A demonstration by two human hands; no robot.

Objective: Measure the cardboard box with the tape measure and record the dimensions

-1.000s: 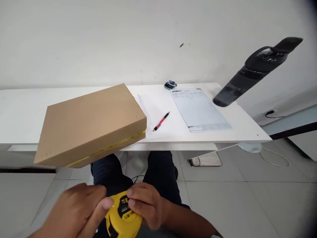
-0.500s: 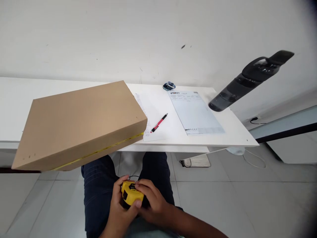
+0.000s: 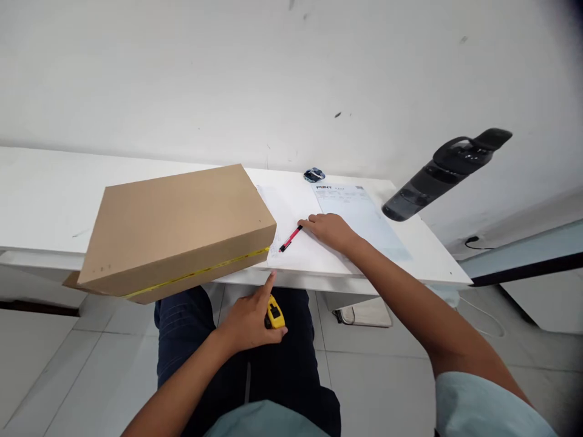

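Observation:
My left hand [image 3: 252, 318] is closed round a yellow and black tape measure [image 3: 275, 312] above my lap, its index finger pointing toward the desk edge. On the desk, my right hand [image 3: 328, 229] pinches the far end of a red and black pen [image 3: 291, 237]. Under the pen lies a white sheet of paper [image 3: 314, 255] with handwriting on it. A brown cardboard box [image 3: 182, 218] stands to the left, covering part of that sheet and jutting over the front edge. Along its near side runs a yellow strip [image 3: 200, 271].
A printed sheet [image 3: 368, 212] lies right of the handwritten page. Behind it sits a small blue patterned object [image 3: 314, 175]. A dark bottle [image 3: 437, 179] stands at the right end of the white desk [image 3: 50, 200], against the wall side. A pale flat case [image 3: 367, 314] shows below.
My right hand has left the tape measure and reached forward to the pen. My left hand keeps the tape measure, now slightly higher and further right. The view has shifted somewhat.

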